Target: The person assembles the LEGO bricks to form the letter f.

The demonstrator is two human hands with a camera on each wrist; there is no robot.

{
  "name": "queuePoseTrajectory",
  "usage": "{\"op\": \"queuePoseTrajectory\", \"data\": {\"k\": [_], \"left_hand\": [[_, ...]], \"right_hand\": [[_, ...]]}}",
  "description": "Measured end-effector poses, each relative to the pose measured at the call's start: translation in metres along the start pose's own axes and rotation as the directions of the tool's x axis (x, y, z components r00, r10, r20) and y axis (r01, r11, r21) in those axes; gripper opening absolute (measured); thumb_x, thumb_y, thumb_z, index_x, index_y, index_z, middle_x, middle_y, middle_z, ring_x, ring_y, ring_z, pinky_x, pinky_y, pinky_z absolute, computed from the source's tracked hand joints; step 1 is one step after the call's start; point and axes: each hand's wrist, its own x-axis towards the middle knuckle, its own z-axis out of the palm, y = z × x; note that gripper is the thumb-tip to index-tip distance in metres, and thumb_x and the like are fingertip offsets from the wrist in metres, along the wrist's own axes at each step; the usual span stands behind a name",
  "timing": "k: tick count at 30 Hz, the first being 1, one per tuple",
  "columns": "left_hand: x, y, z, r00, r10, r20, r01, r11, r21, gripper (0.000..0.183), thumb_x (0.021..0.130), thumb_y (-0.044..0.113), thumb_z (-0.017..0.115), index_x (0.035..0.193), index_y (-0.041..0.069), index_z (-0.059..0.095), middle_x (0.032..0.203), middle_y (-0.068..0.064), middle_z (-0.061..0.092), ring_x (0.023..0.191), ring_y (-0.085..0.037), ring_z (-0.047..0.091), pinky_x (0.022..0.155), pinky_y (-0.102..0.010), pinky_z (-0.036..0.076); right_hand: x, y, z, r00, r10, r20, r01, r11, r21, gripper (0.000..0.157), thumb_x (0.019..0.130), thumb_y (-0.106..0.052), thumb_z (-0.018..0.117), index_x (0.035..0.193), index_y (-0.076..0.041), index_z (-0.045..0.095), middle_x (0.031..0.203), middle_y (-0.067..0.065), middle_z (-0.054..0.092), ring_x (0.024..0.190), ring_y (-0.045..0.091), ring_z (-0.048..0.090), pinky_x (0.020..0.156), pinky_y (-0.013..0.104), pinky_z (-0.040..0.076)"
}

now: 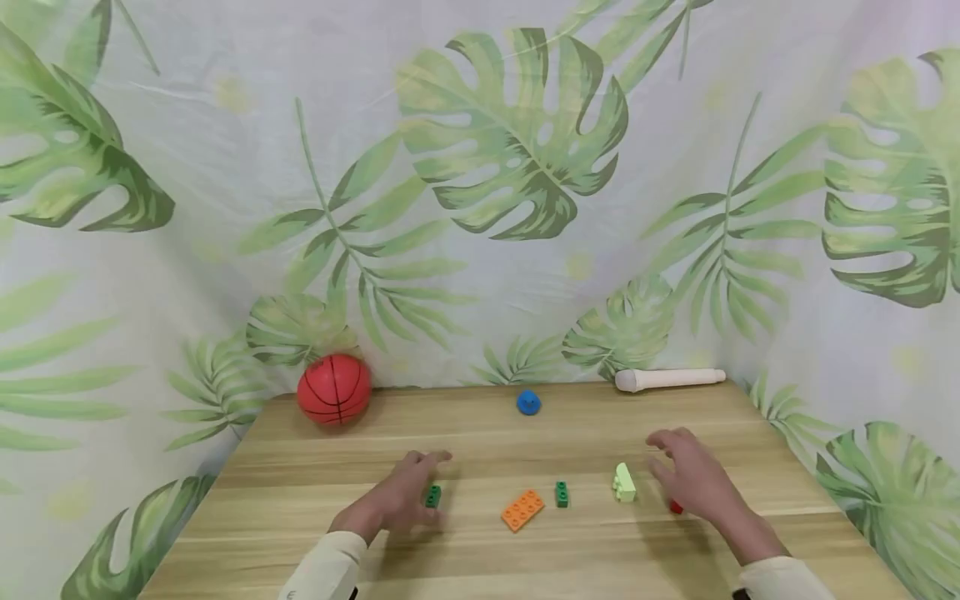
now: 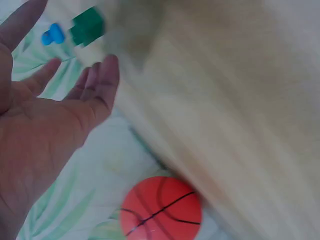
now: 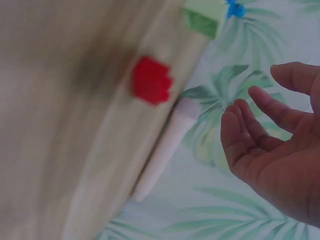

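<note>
My left hand (image 1: 401, 495) hovers over the table at the left, fingers loosely bent and holding nothing. Just beyond its palm lies a small green brick (image 1: 433, 497), which the left wrist view shows apart from the fingers. At the right, my right hand (image 1: 699, 478) is also held above the table with nothing in its grasp. Partly hidden beneath it is a red brick (image 1: 676, 507), seen whole as a red block (image 3: 151, 81) in the right wrist view. A pale green brick (image 1: 625, 485) with a sloped top sits left of that hand. Between the hands lie an orange brick (image 1: 522, 510) and another green brick (image 1: 562, 494).
Toward the back left of the wooden table (image 1: 450, 425) sits a red basketball (image 1: 334, 390). A small blue object (image 1: 528, 402) stands at the back middle, and a white microphone-shaped object (image 1: 671, 379) lies along the back right edge. Leaf-print cloth (image 1: 517, 283) hangs behind.
</note>
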Motion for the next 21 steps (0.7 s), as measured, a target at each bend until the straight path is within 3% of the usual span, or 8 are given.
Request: {"op": "queuePoseTrajectory", "data": {"k": [4, 9, 15, 21], "left_hand": [[0.004, -0.013, 0.008, 0.998, 0.054, 0.038, -0.054, 0.999, -0.006, 0.056, 0.084, 0.011, 0.092, 0.132, 0.010, 0.062, 0.125, -0.018, 0.056, 0.106, -0.028, 0.056, 0.094, -0.050, 0.052], [0.013, -0.025, 0.018, 0.988, 0.154, -0.023, -0.154, 0.988, -0.002, 0.026, 0.087, 0.008, 0.089, 0.102, 0.006, 0.068, 0.100, -0.008, 0.060, 0.089, -0.018, 0.051, 0.075, -0.028, 0.044], [0.031, -0.021, 0.028, 0.982, 0.168, -0.086, -0.168, 0.986, 0.001, 0.024, 0.088, 0.013, 0.089, 0.100, 0.005, 0.071, 0.093, -0.004, 0.064, 0.083, -0.013, 0.051, 0.071, -0.024, 0.044], [0.043, -0.006, 0.035, 0.992, 0.088, -0.086, -0.093, 0.994, -0.056, 0.037, 0.086, 0.016, 0.092, 0.113, 0.005, 0.068, 0.106, -0.010, 0.067, 0.092, -0.019, 0.059, 0.080, -0.034, 0.053]], "right_hand": [[-0.012, 0.037, -0.001, 0.990, 0.075, 0.121, -0.086, 0.992, 0.088, 0.043, 0.105, -0.023, 0.068, 0.134, 0.008, 0.062, 0.128, 0.032, 0.065, 0.110, 0.045, 0.069, 0.089, 0.058, 0.059], [-0.021, 0.079, 0.005, 0.960, 0.064, 0.273, -0.123, 0.971, 0.204, 0.057, 0.109, -0.032, 0.063, 0.138, 0.017, 0.055, 0.128, 0.034, 0.065, 0.109, 0.033, 0.069, 0.085, 0.038, 0.060], [-0.024, 0.090, 0.001, 0.924, 0.066, 0.377, -0.201, 0.922, 0.332, 0.058, 0.108, -0.029, 0.065, 0.143, 0.015, 0.051, 0.131, 0.023, 0.062, 0.114, 0.025, 0.062, 0.086, 0.027, 0.054], [-0.022, 0.100, 0.014, 0.929, -0.034, 0.368, -0.104, 0.932, 0.347, 0.060, 0.101, -0.032, 0.076, 0.140, 0.008, 0.056, 0.127, 0.017, 0.063, 0.107, 0.010, 0.057, 0.086, 0.022, 0.049]]}}
